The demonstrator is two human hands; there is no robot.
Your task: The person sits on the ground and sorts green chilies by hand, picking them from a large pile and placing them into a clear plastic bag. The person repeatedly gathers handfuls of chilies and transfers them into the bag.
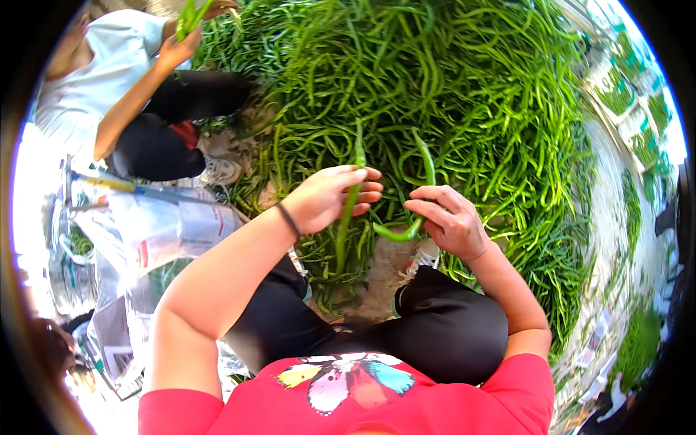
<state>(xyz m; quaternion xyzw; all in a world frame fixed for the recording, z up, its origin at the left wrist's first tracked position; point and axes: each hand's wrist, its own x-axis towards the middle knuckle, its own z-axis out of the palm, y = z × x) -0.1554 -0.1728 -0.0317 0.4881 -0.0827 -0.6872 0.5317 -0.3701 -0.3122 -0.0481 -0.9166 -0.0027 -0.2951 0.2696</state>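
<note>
Head view. The left forearm rises obliquely from the lower left, elbow bent outward; a dark band [288,221] circles the wrist, and the left hand [330,199] extends its fingers to the right. The right forearm slants up and inward from the lower right, and the right hand [455,225] turns its back upward, fingers directed left. The hands lie near each other but apart, before the near edge of a heap [464,94] of glossy, slender, twisted green peppers.

The left pepper [349,208] is long, smooth and nearly straight, standing almost upright across the fingers; the right pepper [428,163] is strongly curved, its lower length hooking left. The fingers hide the join, so whether both lengths are one piece cannot be told.

Left grip: the thumb presses the pepper against the fingers, which are slightly parted. Right grip: thumb and fingertips nearly meet, pinching the pepper at its bend.

At left lies crinkled, translucent plastic [192,228]; at upper left, another person [119,58] holds up green peppers [190,18].
</note>
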